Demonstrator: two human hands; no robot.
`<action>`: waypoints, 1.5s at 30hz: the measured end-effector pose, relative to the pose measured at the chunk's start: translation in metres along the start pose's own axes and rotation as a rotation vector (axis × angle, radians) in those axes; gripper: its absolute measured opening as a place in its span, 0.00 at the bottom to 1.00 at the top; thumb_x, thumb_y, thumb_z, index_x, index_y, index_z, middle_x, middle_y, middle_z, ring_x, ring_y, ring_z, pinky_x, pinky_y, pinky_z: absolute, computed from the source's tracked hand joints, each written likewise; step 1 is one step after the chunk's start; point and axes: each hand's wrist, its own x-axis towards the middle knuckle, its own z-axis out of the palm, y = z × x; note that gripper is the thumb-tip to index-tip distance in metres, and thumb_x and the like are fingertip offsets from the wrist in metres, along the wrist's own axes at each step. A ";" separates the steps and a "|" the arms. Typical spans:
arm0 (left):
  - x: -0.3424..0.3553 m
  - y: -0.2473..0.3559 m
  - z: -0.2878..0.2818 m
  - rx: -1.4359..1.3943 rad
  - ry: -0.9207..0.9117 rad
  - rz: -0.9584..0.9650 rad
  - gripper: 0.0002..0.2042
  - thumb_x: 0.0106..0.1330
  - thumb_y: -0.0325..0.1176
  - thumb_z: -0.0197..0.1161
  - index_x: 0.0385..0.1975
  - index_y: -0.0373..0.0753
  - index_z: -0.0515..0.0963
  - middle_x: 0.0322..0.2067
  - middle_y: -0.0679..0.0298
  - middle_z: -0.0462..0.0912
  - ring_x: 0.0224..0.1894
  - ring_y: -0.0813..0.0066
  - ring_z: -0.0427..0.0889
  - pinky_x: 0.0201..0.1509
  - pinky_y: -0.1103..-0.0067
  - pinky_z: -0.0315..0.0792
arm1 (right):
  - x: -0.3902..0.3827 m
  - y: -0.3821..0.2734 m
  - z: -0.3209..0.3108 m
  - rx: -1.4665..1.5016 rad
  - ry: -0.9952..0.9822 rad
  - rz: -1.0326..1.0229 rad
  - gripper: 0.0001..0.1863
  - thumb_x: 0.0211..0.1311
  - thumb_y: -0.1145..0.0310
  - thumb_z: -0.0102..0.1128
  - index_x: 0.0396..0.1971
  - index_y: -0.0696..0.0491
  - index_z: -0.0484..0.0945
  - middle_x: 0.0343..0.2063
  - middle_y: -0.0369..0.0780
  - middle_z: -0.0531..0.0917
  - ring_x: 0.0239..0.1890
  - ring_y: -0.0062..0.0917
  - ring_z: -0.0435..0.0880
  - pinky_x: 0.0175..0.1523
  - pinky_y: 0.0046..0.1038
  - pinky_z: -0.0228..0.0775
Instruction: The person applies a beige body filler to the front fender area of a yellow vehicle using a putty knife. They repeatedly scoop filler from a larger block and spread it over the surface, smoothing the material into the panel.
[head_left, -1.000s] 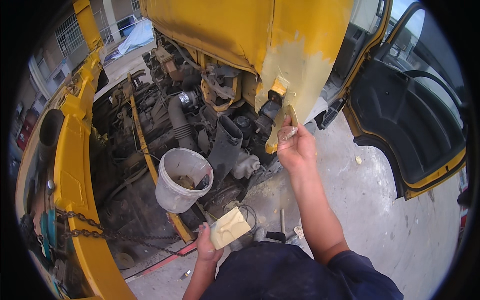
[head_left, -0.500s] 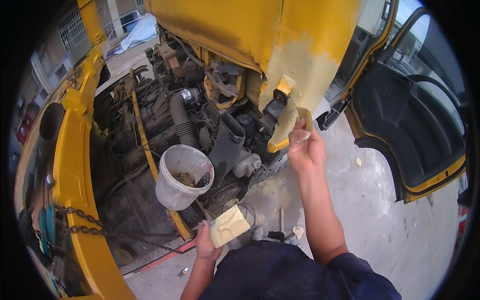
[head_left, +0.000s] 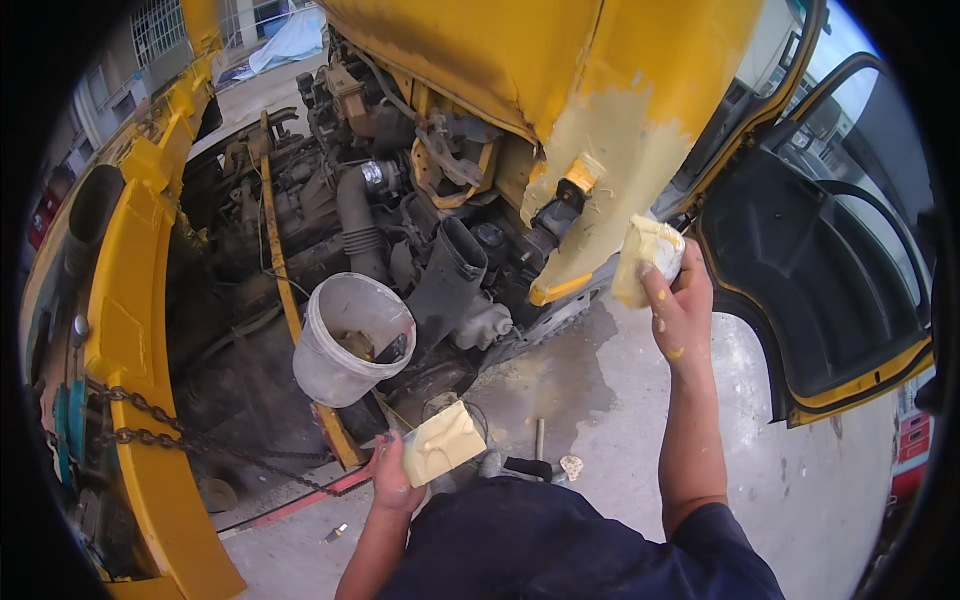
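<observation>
My left hand [head_left: 394,480], low in the middle, grips a flat rectangular board [head_left: 444,443] coated with pale yellow putty. Raised at the right, my right hand [head_left: 686,305] is closed around a putty spreader [head_left: 645,262] whose face carries creamy putty; smears mark the thumb and wrist. The spreader is held beside the yellow truck cab's corner panel [head_left: 615,135], which wears a broad coat of beige filler. A bracket with a yellow end [head_left: 578,182] sticks out of that panel. Whether the spreader touches the panel, I cannot tell.
A putty-stained white bucket [head_left: 335,375] rests over the exposed engine parts [head_left: 310,215]. The black-lined door [head_left: 815,270] hangs open at the right. Along the left runs a yellow frame beam [head_left: 130,390] with a rusty chain [head_left: 155,435]. A short rod [head_left: 541,438] is near my feet.
My right hand has moved right and away from the panel's lower edge, turning the spreader so its putty-covered face shows. The left hand still holds the board; the view has shifted slightly.
</observation>
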 end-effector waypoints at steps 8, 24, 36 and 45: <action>0.002 0.004 0.031 0.090 -0.167 -0.081 0.35 0.89 0.56 0.47 0.71 0.23 0.73 0.67 0.45 0.83 0.68 0.50 0.85 0.76 0.59 0.75 | 0.053 -0.032 0.000 -0.889 0.143 -0.898 0.24 0.55 0.82 0.75 0.54 0.51 0.90 0.42 0.38 0.86 0.39 0.32 0.84 0.43 0.33 0.79; -0.014 0.009 0.025 0.020 -0.055 -0.020 0.28 0.89 0.50 0.51 0.69 0.27 0.73 0.64 0.45 0.84 0.66 0.49 0.86 0.74 0.58 0.78 | 0.057 -0.002 0.019 -1.379 -0.285 -1.035 0.27 0.59 0.71 0.68 0.60 0.57 0.85 0.55 0.37 0.82 0.55 0.30 0.80 0.61 0.36 0.71; -0.016 -0.004 -0.008 -0.108 0.048 0.026 0.19 0.89 0.52 0.52 0.62 0.44 0.76 0.62 0.48 0.85 0.65 0.47 0.86 0.72 0.55 0.79 | 0.044 0.014 0.039 -1.344 -0.324 -1.059 0.20 0.62 0.70 0.65 0.53 0.62 0.86 0.49 0.40 0.80 0.50 0.31 0.78 0.53 0.33 0.71; -0.014 -0.013 -0.029 -0.111 0.105 0.077 0.17 0.89 0.52 0.52 0.62 0.48 0.77 0.62 0.51 0.86 0.65 0.50 0.86 0.71 0.56 0.79 | 0.031 0.045 0.048 -1.369 -0.445 -1.024 0.17 0.60 0.67 0.64 0.47 0.58 0.89 0.48 0.38 0.80 0.53 0.31 0.77 0.56 0.33 0.69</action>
